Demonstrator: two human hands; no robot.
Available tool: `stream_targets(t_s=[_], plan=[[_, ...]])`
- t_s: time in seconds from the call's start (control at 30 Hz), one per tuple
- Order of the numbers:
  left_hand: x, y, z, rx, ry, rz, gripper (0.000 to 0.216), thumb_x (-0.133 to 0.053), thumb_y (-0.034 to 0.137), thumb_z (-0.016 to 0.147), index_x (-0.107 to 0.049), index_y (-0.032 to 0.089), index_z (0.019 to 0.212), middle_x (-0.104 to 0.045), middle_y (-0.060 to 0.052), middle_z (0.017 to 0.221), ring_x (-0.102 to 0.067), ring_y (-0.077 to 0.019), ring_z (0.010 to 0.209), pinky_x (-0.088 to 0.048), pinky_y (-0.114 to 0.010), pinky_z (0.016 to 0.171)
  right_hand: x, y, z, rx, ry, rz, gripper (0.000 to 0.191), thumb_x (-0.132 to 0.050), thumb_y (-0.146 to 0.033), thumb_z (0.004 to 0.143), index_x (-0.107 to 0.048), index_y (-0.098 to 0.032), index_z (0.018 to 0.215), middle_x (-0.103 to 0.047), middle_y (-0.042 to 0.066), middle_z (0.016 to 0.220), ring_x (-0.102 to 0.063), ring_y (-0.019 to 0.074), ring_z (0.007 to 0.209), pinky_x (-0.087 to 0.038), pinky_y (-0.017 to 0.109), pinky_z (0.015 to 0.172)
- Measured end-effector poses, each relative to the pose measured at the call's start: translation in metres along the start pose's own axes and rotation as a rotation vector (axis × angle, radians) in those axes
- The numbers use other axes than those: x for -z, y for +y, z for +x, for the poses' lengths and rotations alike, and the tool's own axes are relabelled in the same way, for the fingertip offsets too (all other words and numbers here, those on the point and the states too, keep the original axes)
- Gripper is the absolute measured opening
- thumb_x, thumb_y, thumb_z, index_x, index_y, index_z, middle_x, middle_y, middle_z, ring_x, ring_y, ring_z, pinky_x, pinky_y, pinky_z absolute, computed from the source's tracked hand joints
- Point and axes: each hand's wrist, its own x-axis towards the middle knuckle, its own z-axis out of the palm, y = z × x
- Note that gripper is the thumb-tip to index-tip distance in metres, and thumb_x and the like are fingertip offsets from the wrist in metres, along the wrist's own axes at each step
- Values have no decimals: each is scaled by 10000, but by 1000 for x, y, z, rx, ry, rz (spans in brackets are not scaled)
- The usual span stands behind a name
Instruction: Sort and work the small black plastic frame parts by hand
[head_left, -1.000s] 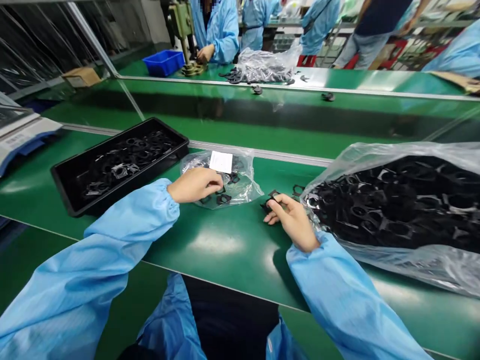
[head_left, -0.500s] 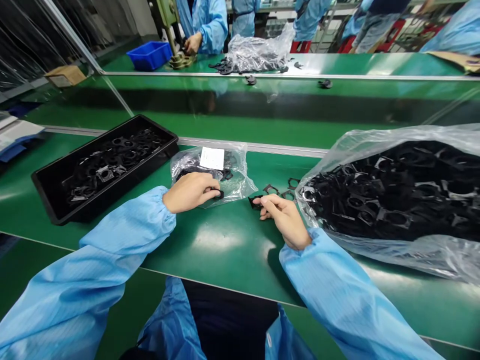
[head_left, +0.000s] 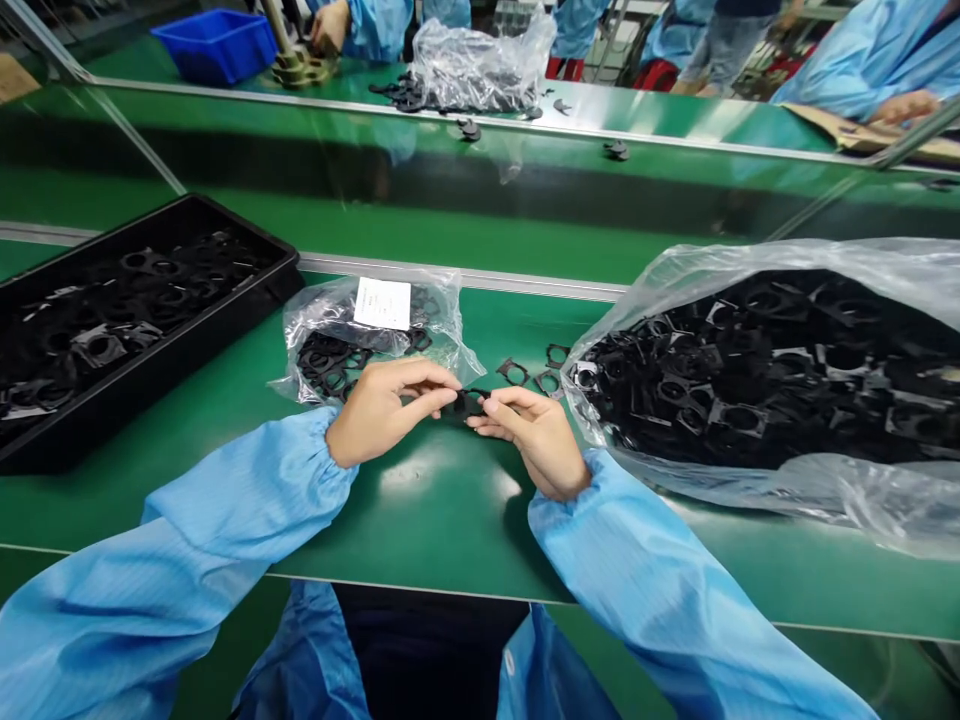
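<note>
My left hand (head_left: 391,408) and my right hand (head_left: 536,432) meet over the table, fingertips pinched from either side on dark plastic pieces. Between them shows a thin black plastic frame (head_left: 471,403) with a round opening, gripped at its right by my right hand. My left fingertips press at its left end on a small black plastic part, mostly hidden by the fingers. Just behind my left hand lies a labelled clear plastic bag (head_left: 439,345) of black ring-like parts (head_left: 322,360). Several loose black frames (head_left: 514,372) lie beyond my right hand.
On the left stands a long black tray (head_left: 247,300) of black parts. A large clear bag (head_left: 645,270) full of black frames spreads across the right. Behind a see-through divider are a blue bin (head_left: 217,45), a crumpled plastic bag (head_left: 484,60) and people in blue sleeves.
My left hand has come away from the small bag with a small black part and moved right, up to the frame in my right hand. The camera view has shifted to the right.
</note>
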Motion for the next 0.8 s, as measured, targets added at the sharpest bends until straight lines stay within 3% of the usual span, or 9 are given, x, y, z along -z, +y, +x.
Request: stream_targets(t_s=[0.17,0.33,0.5,0.8], plan=[[-11,-8,-8,110,93,-63,160,-747,279,846,-777,171,961,-769,-60,876,-737,-163,769,-641,-257,736,0,4,1,-29,-64,-3,351,-975,-378,571,-720,-180,707,-759,-6,743,-768,143,688,-614,230,682],[-17,-10,-10,131,148,-88,95,-755,265,831,-751,172,847,-756,-40,825,-710,-155,746,-616,-262,732,2,6,1,-13,-97,-24,346,-970,-361,594,-707,-179,725,-751,1,795,-776,159,740,-621,265,739],[-16,-13,-8,138,139,-148,123,-777,302,810,-756,181,815,-717,-59,867,-669,-173,805,-573,-263,672,3,7,0,7,-93,-38,360,-976,-373,583,-712,-180,733,-739,5,815,-772,170,740,-637,294,761],[-19,-14,-10,164,154,-194,205,-812,379,789,-763,180,805,-734,-93,985,-706,-216,968,-620,-304,779,-1,9,-4,42,-111,-81,435,-982,-447,550,-707,-190,770,-706,-12,732,-771,189,740,-637,346,849]])
